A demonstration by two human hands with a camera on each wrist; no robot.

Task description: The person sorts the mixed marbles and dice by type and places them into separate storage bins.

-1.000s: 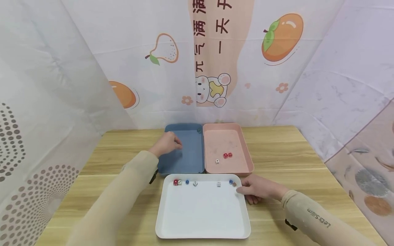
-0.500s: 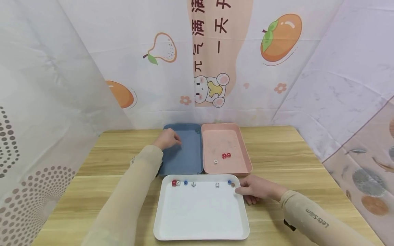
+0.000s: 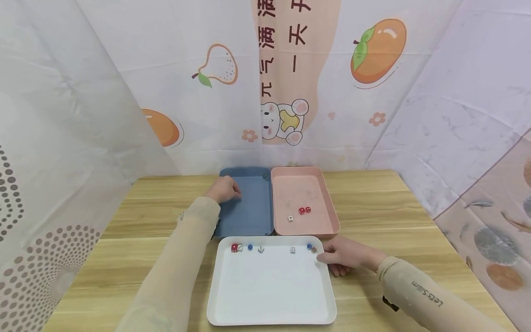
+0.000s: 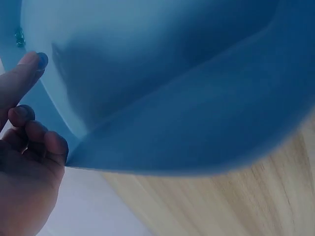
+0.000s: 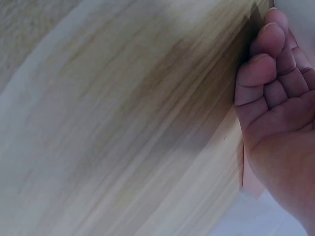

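My left hand (image 3: 224, 189) is over the left side of the blue tray (image 3: 250, 221). In the left wrist view, its fingertips pinch a small, rounded blue piece (image 4: 43, 60). At the white tray's (image 3: 271, 322) right rim, my right hand (image 3: 346, 253) grips the edge, with one digit over the rim and the other fingers curled outside. The right wrist view shows those curled fingers (image 5: 258, 71) close to the tabletop; the thumb is out of sight there. Along the white tray's far side lie a red die (image 3: 234, 248), several white dice (image 3: 261, 249), blue pieces (image 3: 250, 247) and a brownish piece (image 3: 314, 250).
Beside the blue tray stands a pink tray (image 3: 332, 203) with two red dice (image 3: 304, 210) and one white die (image 3: 290, 219). Small green pieces (image 3: 266, 177) lie in the blue tray's far right corner. A printed curtain (image 3: 199, 110) hangs behind the wooden table (image 3: 373, 203).
My left hand has shifted slightly outward and left over the blue tray. The right hand has stayed at the white tray's rim, and the pieces there have kept their places.
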